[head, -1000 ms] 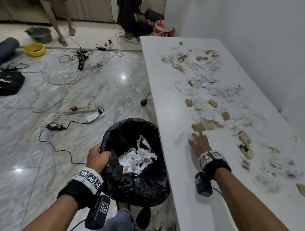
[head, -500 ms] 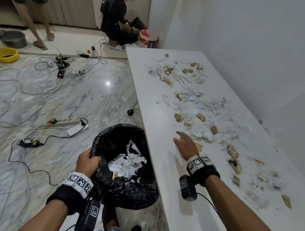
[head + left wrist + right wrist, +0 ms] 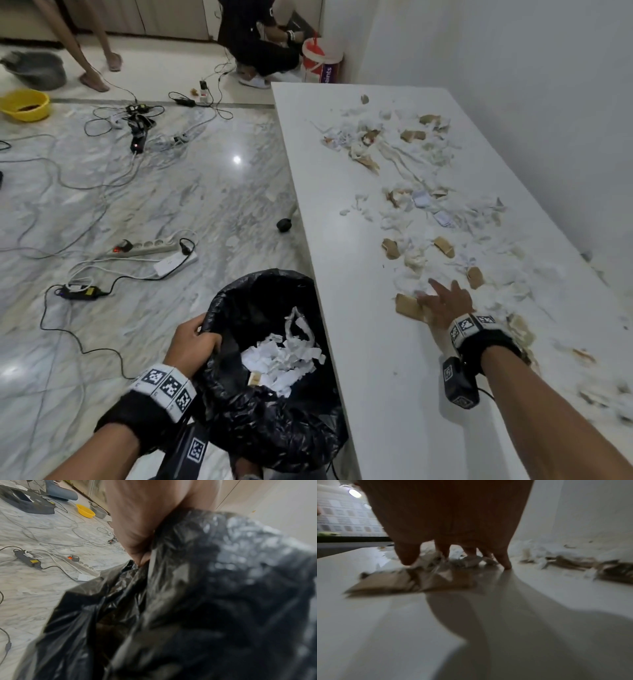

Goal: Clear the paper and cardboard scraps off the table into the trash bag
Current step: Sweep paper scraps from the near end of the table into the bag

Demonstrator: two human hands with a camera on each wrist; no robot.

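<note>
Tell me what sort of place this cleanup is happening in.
Probably an indoor room used as a makeshift workspace, not a tidy office: a marble floor strewn with power strips and cables, a long white table set along a bare wall, and a yellow basin on the floor.

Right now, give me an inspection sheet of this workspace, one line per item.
Surface: white table, littered along the wall side.
Job's things: paper scraps and cardboard scraps on the table; black trash bag below its edge, partly filled.
Clutter: yellow bowl, grey pot, red-lidded bucket.
Hands: left hand grips the bag rim; right hand flat on scraps.
Cables: power strip and leads on the floor.
Surroundings: two people at the far end.
</note>
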